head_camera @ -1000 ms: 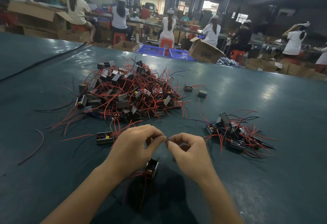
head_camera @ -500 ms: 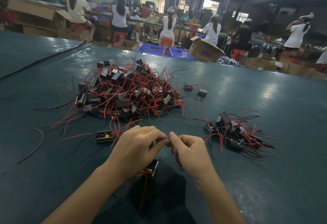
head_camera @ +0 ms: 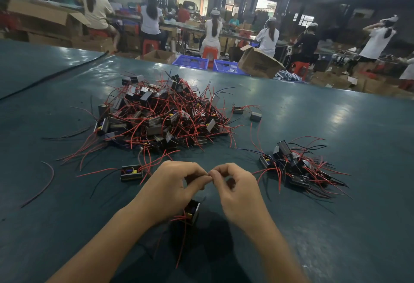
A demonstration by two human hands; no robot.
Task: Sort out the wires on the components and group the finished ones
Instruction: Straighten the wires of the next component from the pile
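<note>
Left hand point(head_camera: 172, 191) and right hand point(head_camera: 240, 189) still pinch the dangling component point(head_camera: 193, 212) by its wires point(head_camera: 181, 243) (pinched ends hidden).

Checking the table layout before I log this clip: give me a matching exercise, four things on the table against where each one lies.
Things:
1. big pile of components
2. small pile of components
3. single component with a yellow part
4. loose wire

Places:
A. far left, alone on the table
B. right of the right hand
C. beyond both hands, mid-table
D. just left of the left hand

Pairs: 1-C, 2-B, 3-D, 4-A.
</note>
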